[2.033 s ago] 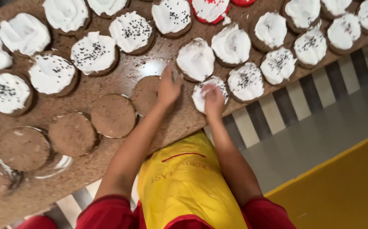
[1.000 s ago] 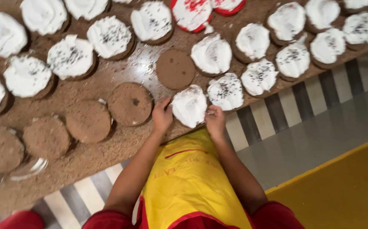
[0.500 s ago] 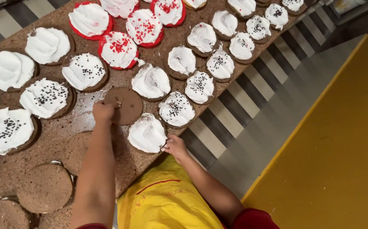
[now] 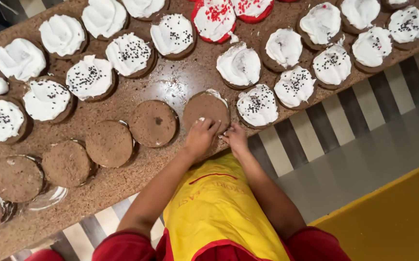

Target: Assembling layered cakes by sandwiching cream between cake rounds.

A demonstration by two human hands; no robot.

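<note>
My left hand (image 4: 201,137) rests on the near edge of a bare brown cake (image 4: 206,112), fingers curled down onto its rim, touching it but not closed round it. My right hand (image 4: 236,137) sits just beside, at 3 o'clock of the left, its fingertips (image 4: 225,136) pinched on a small white scrap at the cake's lower right rim; what the scrap is I cannot tell. A smear of white cream (image 4: 217,94) clings to the cake's far edge at 1 o'clock.

The cake lies flat on the speckled brown desk (image 4: 122,179), close to its near edge. At 9 o'clock of it lies a second bare cake (image 4: 153,123), then a third (image 4: 109,143) and a fourth (image 4: 67,163), running off toward 8 o'clock. At 3 o'clock, just beside my cake, sits a cream-topped cake with dark sprinkles (image 4: 258,105). From 10 to 2 o'clock, more cream-topped cakes fill the desk, some plain white, some sprinkled. At 12 o'clock one stands on a red base with red sprinkles (image 4: 214,19).

My yellow apron (image 4: 219,208) hangs below my hands at 6 o'clock.
</note>
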